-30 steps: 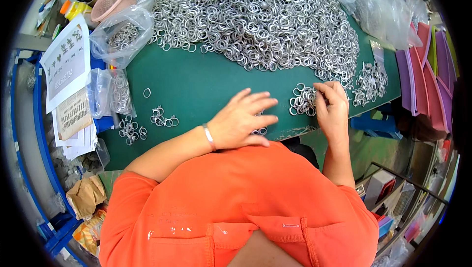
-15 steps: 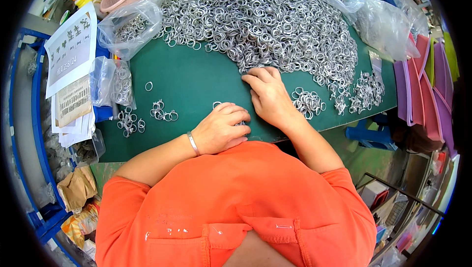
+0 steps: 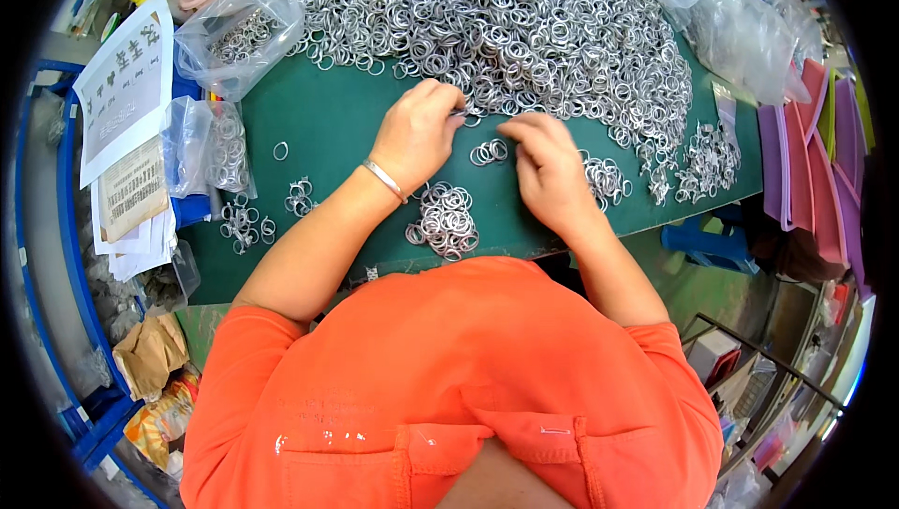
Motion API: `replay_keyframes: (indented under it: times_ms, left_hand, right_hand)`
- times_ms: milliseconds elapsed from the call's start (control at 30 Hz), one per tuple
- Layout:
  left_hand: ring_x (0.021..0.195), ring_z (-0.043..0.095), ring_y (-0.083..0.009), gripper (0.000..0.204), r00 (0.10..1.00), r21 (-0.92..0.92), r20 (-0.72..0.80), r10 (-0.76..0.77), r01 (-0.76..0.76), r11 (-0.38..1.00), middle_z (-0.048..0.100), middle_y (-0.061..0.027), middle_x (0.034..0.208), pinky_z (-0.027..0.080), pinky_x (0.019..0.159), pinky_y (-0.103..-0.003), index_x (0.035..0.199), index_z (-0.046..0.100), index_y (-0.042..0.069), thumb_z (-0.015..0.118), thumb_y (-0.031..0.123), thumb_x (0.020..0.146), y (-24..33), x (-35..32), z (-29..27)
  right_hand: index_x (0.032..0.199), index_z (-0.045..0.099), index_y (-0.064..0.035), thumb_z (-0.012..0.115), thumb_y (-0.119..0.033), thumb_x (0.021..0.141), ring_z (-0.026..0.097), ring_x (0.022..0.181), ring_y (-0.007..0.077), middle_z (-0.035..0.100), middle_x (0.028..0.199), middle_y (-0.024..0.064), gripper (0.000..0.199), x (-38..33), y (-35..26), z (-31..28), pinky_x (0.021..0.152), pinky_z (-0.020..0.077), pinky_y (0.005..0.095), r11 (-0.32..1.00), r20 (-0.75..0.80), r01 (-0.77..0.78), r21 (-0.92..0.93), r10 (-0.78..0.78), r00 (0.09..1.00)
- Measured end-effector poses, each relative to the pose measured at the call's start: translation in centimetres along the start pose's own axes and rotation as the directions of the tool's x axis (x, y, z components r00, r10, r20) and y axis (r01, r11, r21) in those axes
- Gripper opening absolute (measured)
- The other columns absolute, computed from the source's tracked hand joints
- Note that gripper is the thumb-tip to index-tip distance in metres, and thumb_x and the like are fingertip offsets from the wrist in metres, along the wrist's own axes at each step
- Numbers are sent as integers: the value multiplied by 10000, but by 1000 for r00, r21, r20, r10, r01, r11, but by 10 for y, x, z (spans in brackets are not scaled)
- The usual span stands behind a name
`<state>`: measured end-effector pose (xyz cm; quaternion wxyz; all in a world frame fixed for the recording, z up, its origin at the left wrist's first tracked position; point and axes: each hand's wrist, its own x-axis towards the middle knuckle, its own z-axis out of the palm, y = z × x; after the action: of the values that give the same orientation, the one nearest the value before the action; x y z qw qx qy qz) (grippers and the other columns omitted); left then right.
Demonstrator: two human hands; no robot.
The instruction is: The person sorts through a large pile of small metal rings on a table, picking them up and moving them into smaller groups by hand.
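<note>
Head view: the left hand (image 3: 415,134) reaches into the near fringe of the big heap of silver metal rings (image 3: 506,22) at the far edge of the green surface (image 3: 328,125). Its fingertips are curled among the rings; whether they pinch one I cannot tell. The right hand (image 3: 546,170) lies knuckles up, fingers bent, beside a small ring cluster (image 3: 489,151). Drawing few rings at once, flat against the matte mat, should keep the smooth, shiny hoops from tangling.

clear bags of rings (image 3: 239,31) far left | white printed sheets (image 3: 122,88) left edge | empty clear bags (image 3: 744,27) far right
</note>
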<state>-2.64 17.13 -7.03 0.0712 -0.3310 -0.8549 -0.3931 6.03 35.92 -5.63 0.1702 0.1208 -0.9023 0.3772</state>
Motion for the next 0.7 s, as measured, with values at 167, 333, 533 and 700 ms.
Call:
replay_keyframes:
  times_ms: [167, 333, 533, 700]
  left_hand:
    - [710, 673, -179, 103, 951, -204, 83, -297, 308, 929, 681, -103, 830, 536, 650, -281, 915, 666, -4, 705, 32, 826, 11, 3, -11]
    - [713, 649, -120, 100, 933, -127, 80, -350, 357, 925, 674, -68, 838, 525, 647, -248, 917, 668, -16, 698, 40, 841, 6, -5, -21]
    - [776, 651, -98, 110, 952, -253, 149, -269, 300, 920, 655, -60, 926, 523, 662, -229, 934, 673, -6, 712, 37, 840, 17, -16, -28]
    - [849, 657, -113, 225, 896, -620, 355, -267, 440, 649, 652, -59, 944, 554, 754, -229, 989, 652, -28, 765, 2, 797, 37, -23, -22]
  right_hand:
    - [951, 675, -24, 692, -25, 783, 578, 906, 306, 608, 961, 104, 169, 3, -11, 1, 789, 482, 393, 999, 62, -37, -9, 38, 997]
    - [887, 686, -39, 761, -52, 718, 559, 875, 297, 584, 902, 86, 185, 8, -11, 16, 781, 471, 387, 998, 102, -12, -61, 18, 995]
    - [879, 705, -25, 771, -23, 742, 629, 780, 213, 643, 873, 85, 153, 1, -12, 11, 671, 517, 313, 956, 60, -182, 230, 173, 983]
    - [901, 706, -13, 746, 3, 788, 665, 745, 145, 685, 903, 85, 120, -4, -20, 6, 627, 536, 259, 909, 39, -203, 365, 202, 979]
